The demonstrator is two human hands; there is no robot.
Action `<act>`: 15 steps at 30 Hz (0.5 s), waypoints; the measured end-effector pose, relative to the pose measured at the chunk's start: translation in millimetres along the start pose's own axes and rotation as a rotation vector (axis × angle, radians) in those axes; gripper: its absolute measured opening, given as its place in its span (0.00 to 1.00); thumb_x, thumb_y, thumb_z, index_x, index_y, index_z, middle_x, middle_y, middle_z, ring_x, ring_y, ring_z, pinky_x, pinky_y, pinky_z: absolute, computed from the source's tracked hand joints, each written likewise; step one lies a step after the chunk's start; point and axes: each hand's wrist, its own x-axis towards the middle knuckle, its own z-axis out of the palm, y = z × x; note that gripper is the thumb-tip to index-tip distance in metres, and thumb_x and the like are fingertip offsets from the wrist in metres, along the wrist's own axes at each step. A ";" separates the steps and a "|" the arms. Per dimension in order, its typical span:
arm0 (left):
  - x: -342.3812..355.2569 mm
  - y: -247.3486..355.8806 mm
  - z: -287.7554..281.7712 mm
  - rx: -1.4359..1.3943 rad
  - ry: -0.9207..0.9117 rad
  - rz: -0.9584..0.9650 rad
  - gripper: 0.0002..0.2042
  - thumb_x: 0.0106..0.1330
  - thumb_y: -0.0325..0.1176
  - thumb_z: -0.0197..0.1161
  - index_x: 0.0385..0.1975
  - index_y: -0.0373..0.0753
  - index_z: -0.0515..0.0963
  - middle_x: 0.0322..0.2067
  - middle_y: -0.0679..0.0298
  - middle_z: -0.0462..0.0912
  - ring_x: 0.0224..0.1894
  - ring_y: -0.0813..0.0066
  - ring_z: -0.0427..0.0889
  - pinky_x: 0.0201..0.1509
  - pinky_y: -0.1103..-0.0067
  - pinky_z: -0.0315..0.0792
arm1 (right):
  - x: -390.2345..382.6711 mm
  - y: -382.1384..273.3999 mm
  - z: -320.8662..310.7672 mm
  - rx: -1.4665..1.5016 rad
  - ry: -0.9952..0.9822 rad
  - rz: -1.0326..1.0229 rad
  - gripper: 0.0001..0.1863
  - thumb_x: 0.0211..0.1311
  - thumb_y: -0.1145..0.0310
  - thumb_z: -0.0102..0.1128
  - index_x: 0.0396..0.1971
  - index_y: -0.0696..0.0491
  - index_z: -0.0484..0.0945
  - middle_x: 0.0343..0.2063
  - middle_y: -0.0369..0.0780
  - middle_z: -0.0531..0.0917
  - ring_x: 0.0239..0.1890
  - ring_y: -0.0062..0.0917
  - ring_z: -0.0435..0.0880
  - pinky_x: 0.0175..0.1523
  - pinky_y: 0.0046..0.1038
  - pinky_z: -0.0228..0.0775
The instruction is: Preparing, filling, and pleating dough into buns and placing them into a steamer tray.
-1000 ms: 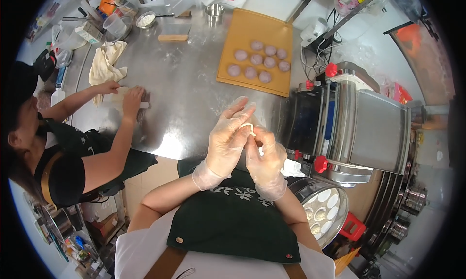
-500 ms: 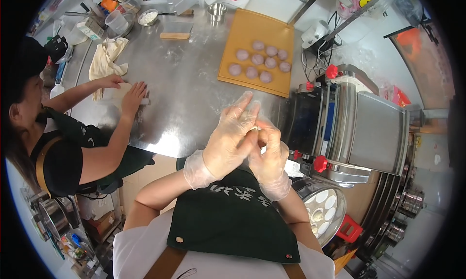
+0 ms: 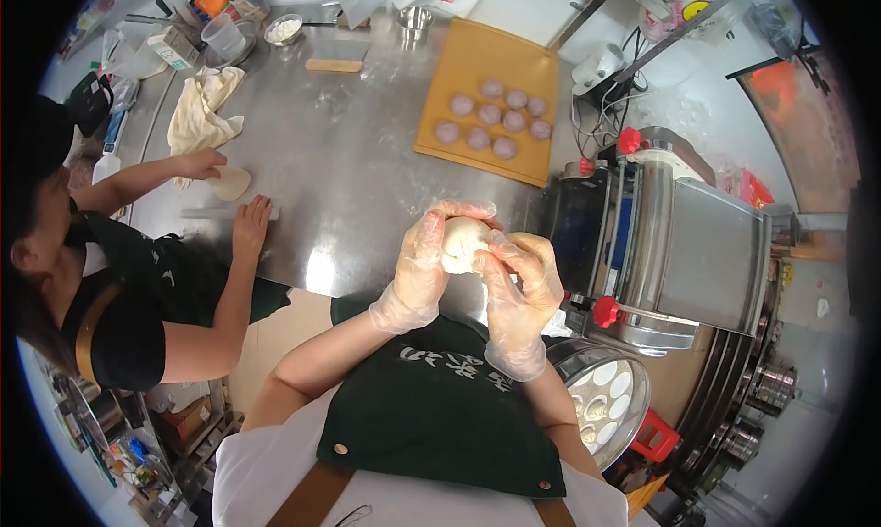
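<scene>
A white ball of dough (image 3: 462, 245) sits in my gloved left hand (image 3: 421, 270), whose fingers wrap round its back and left side. My gloved right hand (image 3: 519, 293) pinches the dough at its right side with thumb and fingers. Both hands are raised over the near edge of the steel worktable (image 3: 349, 188). Beyond them lies an orange board (image 3: 488, 55) with several pale purple balls (image 3: 504, 148) on it. A round steel tray (image 3: 623, 435) holding white paper rounds, some with dough pieces on them, is below at the right.
A co-worker (image 3: 128, 334) at the left has hands on a dough disc (image 3: 229, 183) and a white rolling pin (image 3: 206, 213), near a cream cloth (image 3: 197, 114). A steel roller machine (image 3: 711, 252) with red knobs stands at the right. Bowls, a scraper and tools line the back.
My left hand's fingers have curled back and down, so the white dough now shows plainly between my hands. The co-worker's right hand has moved down off the dough disc onto the pin.
</scene>
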 end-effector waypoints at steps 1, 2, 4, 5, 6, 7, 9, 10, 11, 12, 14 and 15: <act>-0.2 -1.0 -1.3 -0.004 0.004 0.004 0.34 0.70 0.65 0.38 0.50 0.36 0.72 0.46 0.54 0.78 0.50 0.66 0.79 0.57 0.69 0.73 | -0.1 -0.5 0.9 0.017 0.004 0.011 0.18 0.51 0.78 0.72 0.44 0.55 0.80 0.36 0.43 0.79 0.32 0.25 0.80 0.35 0.24 0.74; -0.9 -1.5 -3.1 -0.006 0.011 0.010 0.34 0.70 0.65 0.38 0.50 0.36 0.72 0.46 0.53 0.78 0.50 0.66 0.79 0.56 0.69 0.73 | 0.0 -0.9 2.0 0.038 0.006 0.021 0.17 0.52 0.78 0.72 0.43 0.56 0.80 0.36 0.43 0.79 0.32 0.26 0.80 0.35 0.24 0.75; -3.3 -1.5 -5.8 0.011 0.025 0.020 0.33 0.71 0.64 0.38 0.50 0.36 0.72 0.46 0.54 0.78 0.49 0.66 0.79 0.56 0.69 0.73 | 5.1 -9.3 0.0 0.055 -0.032 0.055 0.17 0.52 0.78 0.71 0.43 0.56 0.80 0.36 0.43 0.79 0.32 0.27 0.81 0.35 0.25 0.75; -3.6 -1.9 -6.1 0.026 0.031 0.025 0.33 0.71 0.64 0.39 0.50 0.36 0.72 0.46 0.54 0.78 0.49 0.66 0.79 0.56 0.69 0.73 | 6.9 -11.9 -1.7 0.065 -0.064 0.091 0.16 0.52 0.78 0.71 0.42 0.56 0.80 0.36 0.43 0.79 0.32 0.28 0.81 0.35 0.25 0.75; -3.3 -1.2 -5.4 0.025 0.030 0.025 0.33 0.71 0.64 0.39 0.50 0.36 0.72 0.46 0.54 0.78 0.49 0.66 0.79 0.56 0.69 0.73 | 7.5 -11.6 -2.7 0.064 -0.064 0.091 0.16 0.52 0.78 0.71 0.42 0.56 0.80 0.36 0.43 0.79 0.32 0.28 0.81 0.35 0.25 0.75; -2.4 0.6 -4.3 0.034 0.018 0.033 0.32 0.71 0.63 0.40 0.50 0.36 0.72 0.46 0.55 0.78 0.48 0.66 0.79 0.55 0.69 0.74 | 8.3 -10.9 -3.9 0.002 -0.074 0.012 0.16 0.53 0.79 0.71 0.42 0.56 0.80 0.36 0.43 0.79 0.32 0.28 0.81 0.35 0.25 0.75; -0.7 5.1 -2.8 0.043 0.010 0.043 0.31 0.72 0.62 0.41 0.50 0.35 0.72 0.45 0.56 0.78 0.48 0.67 0.80 0.55 0.70 0.74 | 8.9 -9.1 -8.3 -0.058 -0.087 -0.067 0.16 0.53 0.80 0.70 0.43 0.56 0.80 0.36 0.43 0.79 0.32 0.28 0.81 0.35 0.25 0.75; 0.7 8.2 -3.0 0.029 0.004 -0.028 0.31 0.72 0.61 0.42 0.50 0.35 0.73 0.44 0.58 0.79 0.47 0.68 0.80 0.54 0.71 0.74 | 8.6 -7.8 -12.3 -0.063 -0.132 -0.107 0.17 0.53 0.80 0.70 0.44 0.56 0.79 0.36 0.43 0.79 0.32 0.28 0.81 0.35 0.26 0.75; 2.3 11.2 -3.7 0.016 -0.001 -0.099 0.30 0.72 0.60 0.44 0.49 0.35 0.73 0.43 0.59 0.79 0.46 0.69 0.80 0.53 0.72 0.74 | 8.1 -6.7 -16.0 -0.066 -0.176 -0.147 0.17 0.53 0.81 0.69 0.45 0.56 0.79 0.37 0.44 0.79 0.32 0.29 0.81 0.35 0.26 0.75; 4.6 13.8 -5.0 0.016 0.000 -0.098 0.30 0.72 0.60 0.44 0.49 0.35 0.73 0.43 0.59 0.79 0.46 0.69 0.80 0.53 0.72 0.74 | 8.0 -7.5 -19.5 -0.065 -0.177 -0.147 0.17 0.53 0.81 0.69 0.45 0.56 0.79 0.37 0.44 0.79 0.32 0.29 0.81 0.35 0.26 0.75; 10.7 19.4 -8.6 -0.079 -0.076 -0.314 0.29 0.71 0.59 0.46 0.47 0.35 0.75 0.40 0.61 0.81 0.44 0.73 0.80 0.50 0.75 0.75 | 9.4 -11.1 -27.0 -0.081 -0.303 -0.168 0.20 0.53 0.82 0.67 0.47 0.57 0.78 0.38 0.44 0.78 0.31 0.32 0.82 0.35 0.28 0.76; 13.9 23.0 -11.2 -0.081 -0.074 -0.313 0.29 0.71 0.59 0.46 0.47 0.35 0.75 0.40 0.61 0.81 0.44 0.73 0.80 0.50 0.75 0.75 | 10.6 -10.9 -30.7 -0.081 -0.306 -0.169 0.20 0.53 0.82 0.67 0.47 0.57 0.78 0.38 0.44 0.78 0.31 0.32 0.82 0.35 0.28 0.76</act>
